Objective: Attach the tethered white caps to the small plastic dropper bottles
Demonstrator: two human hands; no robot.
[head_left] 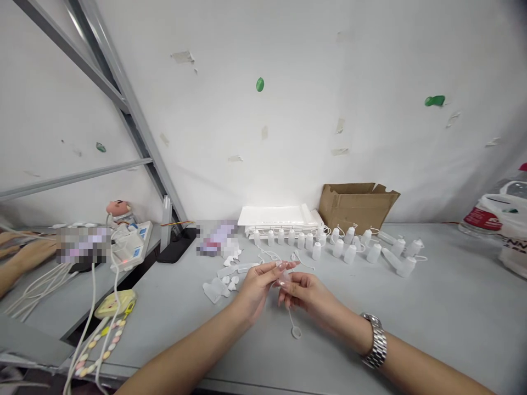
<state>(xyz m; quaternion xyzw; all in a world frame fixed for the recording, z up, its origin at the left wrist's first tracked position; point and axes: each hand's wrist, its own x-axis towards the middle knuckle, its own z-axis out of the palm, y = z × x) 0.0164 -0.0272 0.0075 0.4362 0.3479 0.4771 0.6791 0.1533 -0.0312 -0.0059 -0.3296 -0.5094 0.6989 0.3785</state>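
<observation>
My left hand and my right hand meet above the grey table, fingertips pinched together on a small translucent plastic piece. Fingers cover most of it, so its full shape is hidden. From below my right fingers hangs a thin white strap ending in a ring. Just beyond my hands lie loose white straps. Left of my left hand are a flattened clear plastic bag and several small white pieces. Small white squeeze bottles, many with strap loops, stand behind and to the right.
A stack of white flat packs and an open cardboard box stand against the wall. At left are a power strip, cables, a yellow case with a beaded strap, and another person's arm. Large bottles stand far right.
</observation>
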